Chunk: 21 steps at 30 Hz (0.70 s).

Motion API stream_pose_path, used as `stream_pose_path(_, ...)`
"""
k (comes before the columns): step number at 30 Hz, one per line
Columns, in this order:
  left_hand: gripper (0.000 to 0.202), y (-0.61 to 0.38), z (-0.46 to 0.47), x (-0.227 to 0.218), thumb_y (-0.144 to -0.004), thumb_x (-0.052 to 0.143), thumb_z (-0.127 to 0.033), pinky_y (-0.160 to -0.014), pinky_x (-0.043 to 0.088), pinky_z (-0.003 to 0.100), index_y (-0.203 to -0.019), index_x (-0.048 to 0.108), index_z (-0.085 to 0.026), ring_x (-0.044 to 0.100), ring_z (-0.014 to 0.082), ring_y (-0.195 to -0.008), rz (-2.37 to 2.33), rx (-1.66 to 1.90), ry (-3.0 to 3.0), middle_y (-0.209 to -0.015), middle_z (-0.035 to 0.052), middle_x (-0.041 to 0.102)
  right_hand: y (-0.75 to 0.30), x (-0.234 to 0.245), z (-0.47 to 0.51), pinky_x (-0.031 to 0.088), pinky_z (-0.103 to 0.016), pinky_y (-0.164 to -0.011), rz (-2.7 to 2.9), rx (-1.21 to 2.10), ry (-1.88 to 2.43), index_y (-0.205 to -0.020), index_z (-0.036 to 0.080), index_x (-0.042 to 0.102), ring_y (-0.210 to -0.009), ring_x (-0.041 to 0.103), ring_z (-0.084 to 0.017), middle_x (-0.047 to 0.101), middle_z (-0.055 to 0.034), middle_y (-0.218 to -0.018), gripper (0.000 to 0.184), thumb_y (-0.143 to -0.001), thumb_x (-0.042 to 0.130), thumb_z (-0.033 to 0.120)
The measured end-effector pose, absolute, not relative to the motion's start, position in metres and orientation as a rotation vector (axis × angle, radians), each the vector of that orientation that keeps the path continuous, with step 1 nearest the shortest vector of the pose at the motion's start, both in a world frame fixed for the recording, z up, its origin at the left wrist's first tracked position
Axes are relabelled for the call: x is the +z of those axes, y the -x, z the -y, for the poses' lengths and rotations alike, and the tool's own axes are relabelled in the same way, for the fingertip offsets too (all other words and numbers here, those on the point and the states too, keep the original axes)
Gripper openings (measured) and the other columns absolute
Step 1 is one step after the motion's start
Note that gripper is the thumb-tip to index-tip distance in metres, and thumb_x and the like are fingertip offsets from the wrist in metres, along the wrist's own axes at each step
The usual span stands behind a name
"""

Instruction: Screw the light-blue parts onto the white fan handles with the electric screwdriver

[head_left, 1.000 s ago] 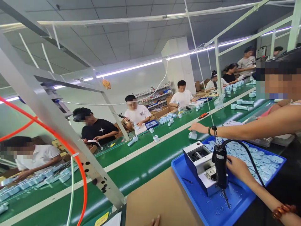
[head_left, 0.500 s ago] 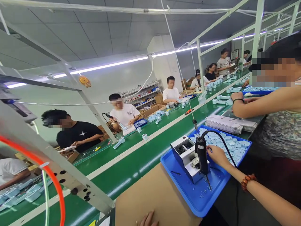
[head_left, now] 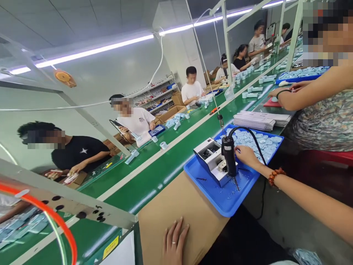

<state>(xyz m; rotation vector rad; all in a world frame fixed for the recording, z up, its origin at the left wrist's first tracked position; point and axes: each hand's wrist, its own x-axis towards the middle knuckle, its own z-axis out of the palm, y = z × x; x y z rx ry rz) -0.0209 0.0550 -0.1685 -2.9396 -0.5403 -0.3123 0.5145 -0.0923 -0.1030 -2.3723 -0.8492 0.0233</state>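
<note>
My left hand (head_left: 175, 241) lies flat on a sheet of brown cardboard (head_left: 157, 221), fingers stretched out, a ring on one of them. My right hand (head_left: 247, 155), a beaded bracelet above its wrist, is just behind a black electric screwdriver (head_left: 228, 156). Its fingers are curled together; their tips are partly hidden behind the tool, and anything in them cannot be made out. The screwdriver hangs upright on a cord, bit down, in front of a white screw feeder (head_left: 212, 167). Loose screws (head_left: 234, 184) are scattered on the blue tray (head_left: 220, 208) below.
Light blue plastic parts (head_left: 253, 141) fill the tray's far side. Beyond runs a green conveyor belt (head_left: 154, 184) with pale blue pieces. White flat sheets (head_left: 256, 120) are stacked near a co-worker's arm (head_left: 317, 90) at right. A metal post (head_left: 82, 206) and orange hose (head_left: 55, 209) stand at left.
The view has tilted down and turned right, so more of my left hand shows on the cardboard. My right hand remains beside the screwdriver.
</note>
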Motion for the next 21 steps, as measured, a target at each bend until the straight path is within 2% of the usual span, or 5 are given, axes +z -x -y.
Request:
stream_pose_path(3,0.121,0.021,-0.056,-0.163,-0.064,0.078,-0.027,-0.132,0.039,0.064,-0.176,0.033,-0.031,0.051,0.0474,-0.158,0.479,-0.262,2.998,-0.179,0.0131,0.046,-0.516,-0.102,0.092,0.061,-0.043,-0.098,0.847,0.047,2.386,-0.116,0.015,0.07,-0.105,0.067,-0.024,0.068,-0.0089,-0.115,0.041,-0.111,0.07,0.055)
stream_pose_path(5,0.122,0.018,-0.054,-0.157,-0.059,0.073,-0.021,-0.132,0.038,0.066,-0.174,0.035,-0.032,0.046,0.0481,-0.161,0.477,-0.259,3.012,-0.182,0.0123,0.041,-0.517,-0.101,0.092,0.061,-0.044,-0.1,0.839,0.061,2.405,-0.117,0.015,0.071,-0.108,0.067,-0.024,0.068,-0.0094,-0.117,0.041,-0.111,0.07,0.055)
stream_pose_path(12,0.109,0.011,-0.041,-0.137,-0.065,0.069,-0.02,-0.13,0.039,0.071,-0.17,0.041,-0.027,0.042,0.0471,-0.162,0.451,-0.314,3.054,-0.184,0.0131,0.036,-0.517,-0.097,0.093,0.06,-0.048,-0.107,0.825,0.093,2.443,-0.122,0.014,0.071,-0.115,0.068,-0.026,0.069,-0.0114,-0.122,0.04,-0.111,0.072,0.052)
stream_pose_path(17,0.109,0.01,-0.033,-0.127,-0.067,0.069,-0.016,-0.134,0.037,0.066,-0.171,0.04,-0.03,0.04,0.043,-0.165,0.53,-0.312,3.073,-0.185,0.0077,0.036,-0.517,-0.097,0.093,0.061,-0.049,-0.106,0.823,0.092,2.456,-0.123,0.014,0.071,-0.115,0.068,-0.026,0.068,-0.0109,-0.123,0.037,-0.112,0.072,0.049)
stream_pose_path(21,0.1,0.009,-0.033,-0.122,-0.075,0.07,-0.019,-0.134,0.036,0.063,-0.171,0.041,-0.028,0.04,0.0411,-0.164,0.472,-0.327,3.081,-0.183,0.0093,0.039,-0.518,-0.097,0.093,0.061,-0.048,-0.105,0.817,0.086,2.463,-0.123,0.014,0.071,-0.114,0.068,-0.026,0.068,-0.0106,-0.123,0.036,-0.112,0.072,0.049)
